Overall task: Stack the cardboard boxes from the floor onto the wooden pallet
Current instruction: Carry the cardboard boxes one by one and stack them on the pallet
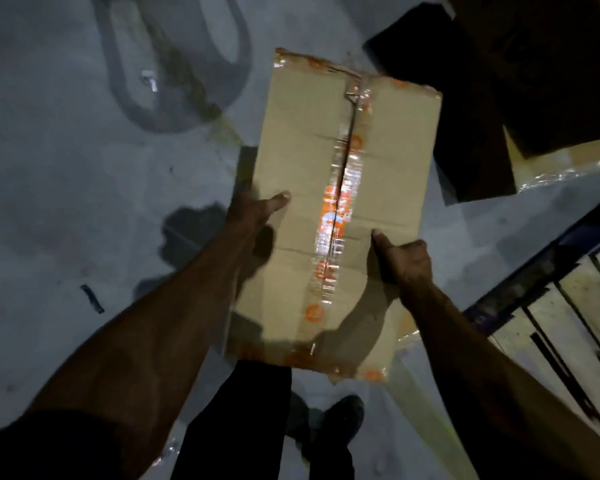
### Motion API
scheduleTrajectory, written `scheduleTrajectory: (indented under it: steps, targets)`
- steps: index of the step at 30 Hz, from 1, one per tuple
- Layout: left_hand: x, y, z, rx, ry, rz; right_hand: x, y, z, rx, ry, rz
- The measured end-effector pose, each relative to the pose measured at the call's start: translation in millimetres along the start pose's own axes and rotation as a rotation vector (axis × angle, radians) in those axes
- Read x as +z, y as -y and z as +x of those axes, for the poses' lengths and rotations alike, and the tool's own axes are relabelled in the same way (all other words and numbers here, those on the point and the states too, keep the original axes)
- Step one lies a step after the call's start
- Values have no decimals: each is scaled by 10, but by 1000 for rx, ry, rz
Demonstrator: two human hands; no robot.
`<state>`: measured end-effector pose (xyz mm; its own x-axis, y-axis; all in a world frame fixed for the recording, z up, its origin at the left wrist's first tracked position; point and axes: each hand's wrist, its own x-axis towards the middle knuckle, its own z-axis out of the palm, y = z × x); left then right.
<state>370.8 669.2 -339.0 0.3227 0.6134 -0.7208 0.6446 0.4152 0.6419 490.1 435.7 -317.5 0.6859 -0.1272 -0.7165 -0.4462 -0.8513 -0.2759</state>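
Both hands, left (253, 211) and right (407, 261), grip taped box (336, 209) side edges; pallet (568, 306) right.

No legible writing in view

The clear tape (340, 216) along the seam of the tan cardboard box (298, 168) carries orange and white printed marks, too blurred to read; nothing else shows text, numbers or signs.

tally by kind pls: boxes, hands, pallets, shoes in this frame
Cardboard boxes: 2, the taped box held by both hands, and a dark box in shadow beyond it
Hands: 2, left hand, right hand
Pallets: 1, wooden pallet
Shoes: 1, shoe
Total: 6
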Motion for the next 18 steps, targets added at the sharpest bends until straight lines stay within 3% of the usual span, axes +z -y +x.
scheduleTrajectory:
  steps: [3, 8, 12, 18]
  targets:
    - [132, -165, 48, 136, 119, 208, 13, -246, -156, 106, -82, 153]
    - [314, -251, -7, 220, 277, 410, 35, -623, -213, 180, -143, 362]
    - [378, -117, 8, 195, 308, 384, 59, -741, -120, 146, -71, 520]
    - [391, -161, -89, 125, 318, 352, 68, -783, -150, 87, -110, 609]
